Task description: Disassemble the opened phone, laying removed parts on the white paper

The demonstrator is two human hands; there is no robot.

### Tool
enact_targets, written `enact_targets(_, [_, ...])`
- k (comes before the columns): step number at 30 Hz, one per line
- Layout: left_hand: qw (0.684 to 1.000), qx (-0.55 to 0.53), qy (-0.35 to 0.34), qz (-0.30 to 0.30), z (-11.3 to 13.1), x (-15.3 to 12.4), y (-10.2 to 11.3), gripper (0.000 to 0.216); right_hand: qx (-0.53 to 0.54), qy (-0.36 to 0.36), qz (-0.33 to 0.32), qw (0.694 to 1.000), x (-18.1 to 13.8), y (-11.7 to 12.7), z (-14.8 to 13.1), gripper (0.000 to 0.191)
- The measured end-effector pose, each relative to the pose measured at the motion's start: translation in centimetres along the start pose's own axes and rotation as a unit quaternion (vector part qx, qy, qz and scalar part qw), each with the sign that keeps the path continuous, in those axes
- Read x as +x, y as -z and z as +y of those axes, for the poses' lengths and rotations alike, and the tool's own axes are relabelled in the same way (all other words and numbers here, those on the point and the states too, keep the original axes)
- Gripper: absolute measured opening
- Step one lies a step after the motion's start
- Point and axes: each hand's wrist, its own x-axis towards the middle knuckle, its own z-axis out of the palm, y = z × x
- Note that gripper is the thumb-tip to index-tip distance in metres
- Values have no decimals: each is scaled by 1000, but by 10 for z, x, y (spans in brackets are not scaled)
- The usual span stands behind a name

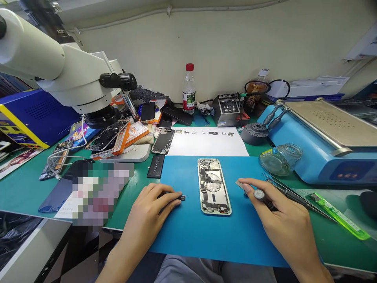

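Note:
An opened phone (214,186) lies face down on a blue mat (206,232), its insides showing. My left hand (151,210) rests on the mat to the phone's left, fingers curled, pinching a small dark part (182,197) at its fingertips. My right hand (282,220) sits to the phone's right, closed round a screwdriver (261,196) with a round silver cap. Its fingertips touch a thin grey flat piece (240,184) on the mat.
A white microscope (67,70) stands at the left over loose phones and boxes. A white sheet (206,143) with several tiny parts lies behind the mat. Tweezers (294,194), a glass jar (279,159), a blue machine (318,137), a bottle (189,89) and a soldering station (228,110) surround it.

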Motion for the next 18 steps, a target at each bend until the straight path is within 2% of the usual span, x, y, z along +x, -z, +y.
enact_targets(7, [997,67,-26,-12,6,9,-1,21,-34,70,-5,997,-1,-2,4,28])
enact_targets(13, [991,121,-51,11,13,10,-6,19,-54,138,20,989,1,-3,1,35])
enact_targets(18, [994,93,-40,-34,7,27,5,14,-53,147,13,988,-1,-1,3,32])
